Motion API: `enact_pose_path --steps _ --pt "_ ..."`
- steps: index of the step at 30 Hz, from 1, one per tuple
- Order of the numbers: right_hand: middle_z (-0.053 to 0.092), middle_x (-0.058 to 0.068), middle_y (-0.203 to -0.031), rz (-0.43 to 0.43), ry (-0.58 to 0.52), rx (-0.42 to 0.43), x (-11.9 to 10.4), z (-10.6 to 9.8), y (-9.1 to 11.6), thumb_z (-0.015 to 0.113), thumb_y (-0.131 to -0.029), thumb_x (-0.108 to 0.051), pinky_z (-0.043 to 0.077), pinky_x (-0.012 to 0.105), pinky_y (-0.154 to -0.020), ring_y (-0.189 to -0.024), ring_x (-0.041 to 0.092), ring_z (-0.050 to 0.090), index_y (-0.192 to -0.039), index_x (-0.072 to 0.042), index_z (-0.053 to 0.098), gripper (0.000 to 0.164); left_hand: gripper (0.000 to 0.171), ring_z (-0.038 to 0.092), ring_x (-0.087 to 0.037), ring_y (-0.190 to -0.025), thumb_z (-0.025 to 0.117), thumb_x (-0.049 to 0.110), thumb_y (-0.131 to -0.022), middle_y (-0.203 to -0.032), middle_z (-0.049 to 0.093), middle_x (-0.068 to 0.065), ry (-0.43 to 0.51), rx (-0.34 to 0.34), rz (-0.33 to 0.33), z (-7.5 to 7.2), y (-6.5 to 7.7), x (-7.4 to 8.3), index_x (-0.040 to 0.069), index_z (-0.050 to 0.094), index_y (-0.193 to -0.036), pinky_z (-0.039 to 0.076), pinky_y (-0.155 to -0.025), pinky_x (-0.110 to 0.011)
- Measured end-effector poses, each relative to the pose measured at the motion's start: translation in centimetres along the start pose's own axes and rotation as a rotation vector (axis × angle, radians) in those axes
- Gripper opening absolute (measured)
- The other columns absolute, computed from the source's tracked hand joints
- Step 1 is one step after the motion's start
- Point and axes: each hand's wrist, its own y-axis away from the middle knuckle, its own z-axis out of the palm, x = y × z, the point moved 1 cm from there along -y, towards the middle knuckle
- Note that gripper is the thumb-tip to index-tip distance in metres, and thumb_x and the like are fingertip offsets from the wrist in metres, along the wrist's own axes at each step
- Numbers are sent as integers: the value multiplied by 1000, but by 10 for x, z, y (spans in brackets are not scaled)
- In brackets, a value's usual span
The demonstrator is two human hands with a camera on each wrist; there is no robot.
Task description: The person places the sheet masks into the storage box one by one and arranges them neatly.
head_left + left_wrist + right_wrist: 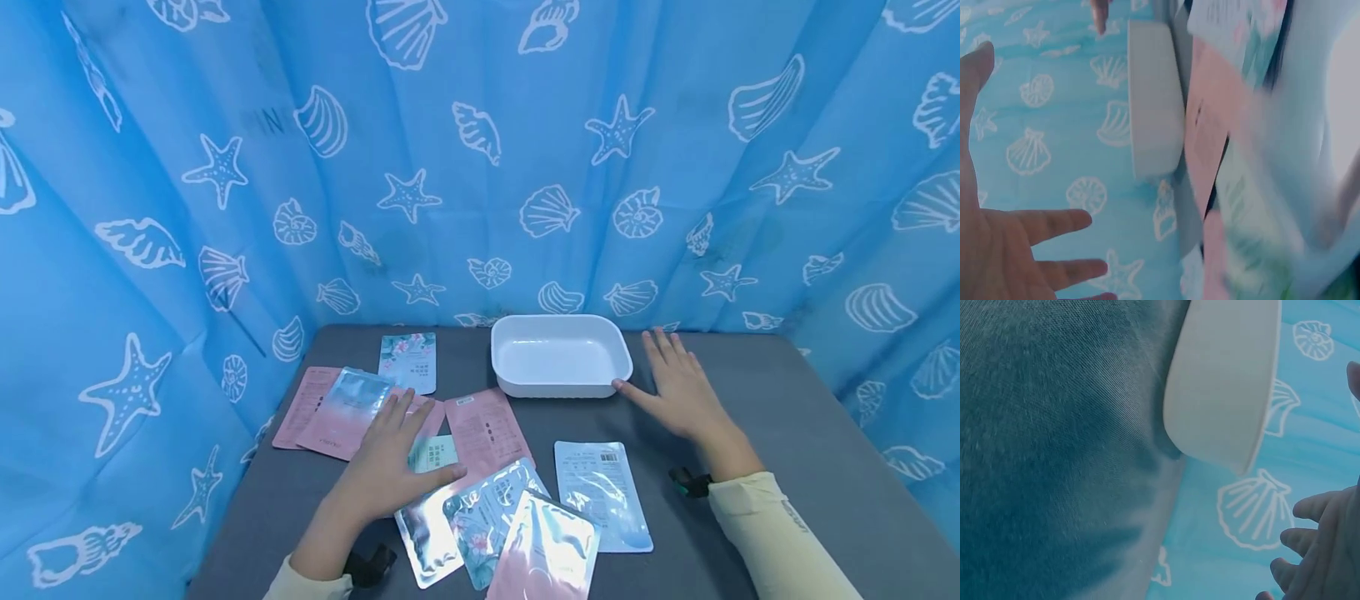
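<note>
My left hand (390, 471) is spread above a loose group of flat foil sachets that look like sheet-mask packets. Beneath and around it lie a pink-and-blue sachet (352, 408), a pale green sachet (433, 452) and a pink sachet (487, 429). In the left wrist view its fingers (1054, 225) are straight, with nothing in them. My right hand (678, 392), fingers extended, is beside the right end of a white rectangular basin (562, 390); its thumb is near the rim, and I cannot tell whether it touches. Bare basin floor shows in the head view.
Nearer the front, a blue floral sachet (483, 508), a shiny pink sachet (547, 546) and a silver-blue sachet (603, 496) lie on the grey table (810, 417). Another floral sachet (408, 367) is at the back left. A blue shell-print curtain (480, 208) hangs behind.
</note>
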Motion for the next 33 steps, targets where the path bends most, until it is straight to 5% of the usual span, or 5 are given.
enact_pose_path --steps 7,14,26,33 --pt "9 34 -173 14 8 -33 2 12 -8 55 -99 -71 9 76 -125 -161 55 4 -167 3 16 109 99 32 -39 -159 67 80 -86 -173 33 -10 184 -49 -2 23 7 10 24 42 -164 37 -116 -73" --pt "11 34 -173 10 11 -12 0 16 -20 53 -99 -72 10 76 -125 -161 55 7 -167 6 15 110 94 50 -35 -147 69 76 -88 -162 47 -8 243 -75 9 34 14 13 17 50 -158 47 -110 -68" --pt "10 32 -174 17 -3 -38 -4 34 -30 51 -99 -74 14 74 -125 -161 55 8 -167 6 14 111 80 60 -27 -134 66 71 -94 -149 58 -3 326 -97 63 61 31 24 13 58 -150 52 -107 -59" --pt "10 32 -174 6 -13 -48 -7 33 -41 51 -99 -73 13 73 -126 -161 54 6 -167 7 11 112 71 55 -23 -137 67 65 -96 -145 61 2 222 -20 156 79 32 39 13 63 -144 50 -111 -54"
